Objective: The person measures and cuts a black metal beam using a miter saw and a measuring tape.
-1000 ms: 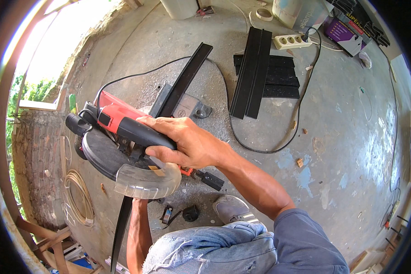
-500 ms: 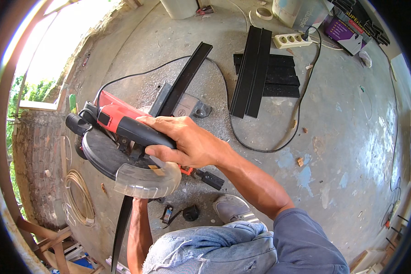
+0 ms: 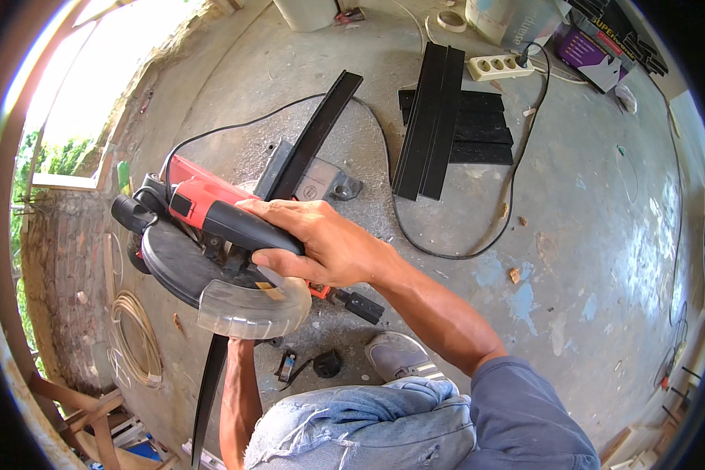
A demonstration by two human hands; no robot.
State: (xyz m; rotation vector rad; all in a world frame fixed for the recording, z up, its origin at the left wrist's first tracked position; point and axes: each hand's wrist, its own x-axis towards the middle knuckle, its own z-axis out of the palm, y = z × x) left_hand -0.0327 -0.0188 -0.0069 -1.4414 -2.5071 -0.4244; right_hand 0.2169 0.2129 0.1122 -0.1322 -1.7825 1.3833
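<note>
My right hand (image 3: 317, 241) is wrapped round the black handle of a red and black miter saw (image 3: 207, 196). A dark upper guard and a clear lower blade guard (image 3: 251, 307) hide the blade. Under the saw head lies a long black profile strip (image 3: 321, 129); its far end sticks out beyond the grey saw base (image 3: 329, 182), and its near end (image 3: 209, 392) shows beside my left forearm (image 3: 240, 403). The saw covers my left hand, so its fingers cannot be seen.
More black strips (image 3: 431, 121) lie on the concrete floor to the right. A black cord curves past them to a white power strip (image 3: 501, 67). Near my shoe (image 3: 395, 356) is a small black tape measure (image 3: 327, 364). Coiled hose (image 3: 137, 341) lies at left, by the brick wall.
Almost nothing differs; the view has shifted very slightly. My right hand keeps its grip on the saw handle, and the saw head stays at the same height.
</note>
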